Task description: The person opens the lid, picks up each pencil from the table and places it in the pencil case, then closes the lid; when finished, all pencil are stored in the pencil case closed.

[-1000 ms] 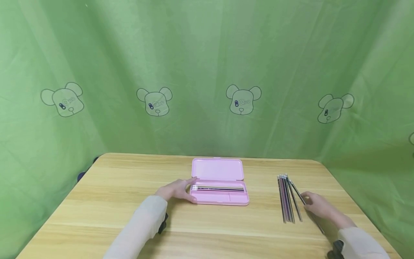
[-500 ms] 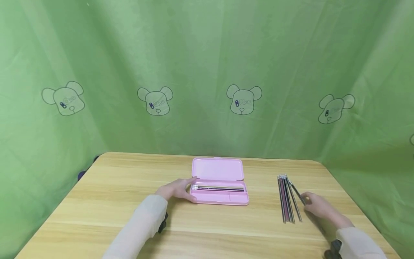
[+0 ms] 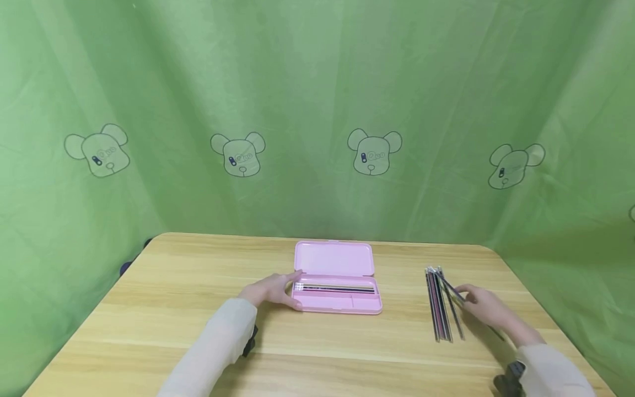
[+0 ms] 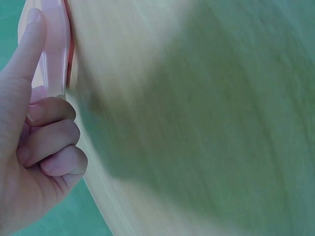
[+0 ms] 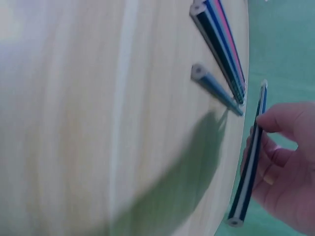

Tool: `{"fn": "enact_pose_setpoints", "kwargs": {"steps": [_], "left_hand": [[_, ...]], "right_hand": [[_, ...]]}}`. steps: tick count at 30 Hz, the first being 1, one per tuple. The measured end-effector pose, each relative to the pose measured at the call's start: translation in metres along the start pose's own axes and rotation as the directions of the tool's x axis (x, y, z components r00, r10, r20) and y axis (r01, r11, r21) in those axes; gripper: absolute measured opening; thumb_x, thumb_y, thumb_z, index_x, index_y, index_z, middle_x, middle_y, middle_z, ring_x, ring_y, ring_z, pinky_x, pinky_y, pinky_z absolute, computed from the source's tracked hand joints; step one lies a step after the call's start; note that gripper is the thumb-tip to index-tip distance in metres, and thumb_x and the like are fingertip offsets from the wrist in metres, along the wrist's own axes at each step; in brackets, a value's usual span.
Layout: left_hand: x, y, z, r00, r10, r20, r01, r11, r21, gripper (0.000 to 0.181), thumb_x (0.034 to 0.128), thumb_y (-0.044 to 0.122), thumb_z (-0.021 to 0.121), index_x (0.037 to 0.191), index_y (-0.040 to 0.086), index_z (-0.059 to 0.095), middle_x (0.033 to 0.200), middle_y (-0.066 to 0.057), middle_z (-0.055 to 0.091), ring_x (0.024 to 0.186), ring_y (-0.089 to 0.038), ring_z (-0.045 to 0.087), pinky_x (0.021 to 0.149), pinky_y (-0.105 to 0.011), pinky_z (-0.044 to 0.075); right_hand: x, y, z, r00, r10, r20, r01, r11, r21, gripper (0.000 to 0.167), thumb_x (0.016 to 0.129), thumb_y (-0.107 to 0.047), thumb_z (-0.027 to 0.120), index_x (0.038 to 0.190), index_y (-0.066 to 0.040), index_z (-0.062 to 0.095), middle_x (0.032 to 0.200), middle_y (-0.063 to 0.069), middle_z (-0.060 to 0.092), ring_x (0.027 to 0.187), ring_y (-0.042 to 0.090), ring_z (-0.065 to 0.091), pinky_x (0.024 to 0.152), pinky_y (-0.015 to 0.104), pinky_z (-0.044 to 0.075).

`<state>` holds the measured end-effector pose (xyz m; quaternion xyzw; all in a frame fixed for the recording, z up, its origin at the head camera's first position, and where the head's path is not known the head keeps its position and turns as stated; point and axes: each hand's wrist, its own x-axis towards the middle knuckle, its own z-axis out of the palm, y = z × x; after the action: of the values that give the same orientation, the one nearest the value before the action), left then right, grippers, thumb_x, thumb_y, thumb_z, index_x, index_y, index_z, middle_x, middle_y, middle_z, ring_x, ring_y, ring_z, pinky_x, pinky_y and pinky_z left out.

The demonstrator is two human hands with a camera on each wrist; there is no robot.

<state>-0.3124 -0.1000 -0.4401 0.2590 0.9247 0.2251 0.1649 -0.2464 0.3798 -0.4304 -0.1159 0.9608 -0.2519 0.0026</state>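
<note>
A pink pencil case [image 3: 324,302] lies with its lid [image 3: 333,259] folded back on the table. Several pencils [image 3: 337,288] fill its long rear compartment. My left hand [image 3: 270,289] holds the case's left end between thumb and index finger; the other fingers curl in under the palm in the left wrist view. On the right, my right hand [image 3: 488,309] pinches one dark striped pencil [image 5: 251,162] between thumb and fingers, slanted and raised off the tabletop. Left of that hand is a loose bunch of pencils [image 3: 439,311], one [image 5: 215,88] lying slightly apart.
The wooden table [image 3: 198,264] has rounded far corners. A green curtain [image 3: 307,193] with bear-face outlines hangs behind it and along both sides. Dark wrist devices [image 3: 511,380] sit under both sleeves.
My right hand has lifted the pencil from the tabletop and shifted slightly left and away from me, toward the bunch. My left hand and the case have stayed put.
</note>
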Motion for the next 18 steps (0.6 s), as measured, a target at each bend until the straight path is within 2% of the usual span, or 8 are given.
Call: {"fn": "enact_pose_setpoints", "kwargs": {"steps": [2,4,8,10,13,18], "left_hand": [[0.0,0.0,-0.001,1.0,0.0,-0.001,0.0,1.0,0.004,0.093,0.0714,0.04,0.075,0.145,0.011,0.025,0.144,-0.016,0.034,0.129,-0.035,0.035,0.108,-0.044,0.028],[0.001,0.0,-0.001,1.0,-0.001,-0.002,0.001,1.0,0.008,0.094,0.0711,0.041,0.075,0.145,0.011,0.025,0.143,-0.017,0.035,0.129,-0.035,0.036,0.108,-0.044,0.029],[0.001,-0.001,0.0,1.0,-0.008,0.003,0.008,1.0,0.014,0.094,0.0708,0.042,0.075,0.145,0.012,0.025,0.143,-0.016,0.035,0.129,-0.034,0.035,0.108,-0.044,0.029],[0.002,-0.001,0.0,1.0,-0.009,0.004,0.009,1.0,0.017,0.094,0.0708,0.042,0.075,0.145,0.012,0.025,0.143,-0.015,0.035,0.129,-0.034,0.035,0.108,-0.044,0.029],[0.002,-0.002,0.001,1.0,-0.011,0.005,0.011,1.0,0.02,0.094,0.0707,0.043,0.074,0.145,0.012,0.025,0.143,-0.015,0.035,0.129,-0.034,0.035,0.108,-0.044,0.029],[0.001,-0.002,0.001,1.0,-0.015,0.004,0.015,1.0,0.025,0.095,0.0704,0.043,0.074,0.145,0.013,0.024,0.144,-0.014,0.034,0.129,-0.033,0.035,0.108,-0.044,0.028]], "right_hand": [[0.003,-0.006,0.002,0.999,-0.042,-0.016,0.042,0.999,-0.004,0.031,0.081,0.005,0.052,0.111,0.013,0.051,0.075,0.008,0.058,0.064,0.015,0.05,0.054,0.027,0.046],[0.006,-0.012,0.004,0.995,-0.093,-0.033,0.092,0.996,-0.004,0.03,0.081,0.007,0.053,0.11,0.012,0.054,0.077,0.008,0.058,0.068,0.018,0.053,0.059,0.033,0.05],[0.015,-0.024,0.013,0.988,-0.154,-0.032,0.155,0.988,0.021,0.029,0.08,0.01,0.054,0.109,0.009,0.057,0.08,0.01,0.058,0.075,0.022,0.055,0.068,0.041,0.051],[0.02,-0.029,0.017,0.985,-0.169,-0.027,0.17,0.985,0.024,0.03,0.08,0.009,0.055,0.109,0.007,0.058,0.083,0.01,0.059,0.078,0.022,0.055,0.07,0.037,0.051],[0.03,-0.036,0.024,0.979,-0.202,-0.027,0.203,0.979,0.012,0.031,0.079,0.009,0.056,0.109,0.005,0.06,0.083,0.009,0.058,0.076,0.016,0.052,0.068,0.029,0.048],[0.046,-0.053,0.033,0.965,-0.262,-0.026,0.262,0.965,0.021,0.03,0.079,0.01,0.056,0.108,0.003,0.061,0.076,0.01,0.055,0.07,0.01,0.045,0.061,0.025,0.043]]}}
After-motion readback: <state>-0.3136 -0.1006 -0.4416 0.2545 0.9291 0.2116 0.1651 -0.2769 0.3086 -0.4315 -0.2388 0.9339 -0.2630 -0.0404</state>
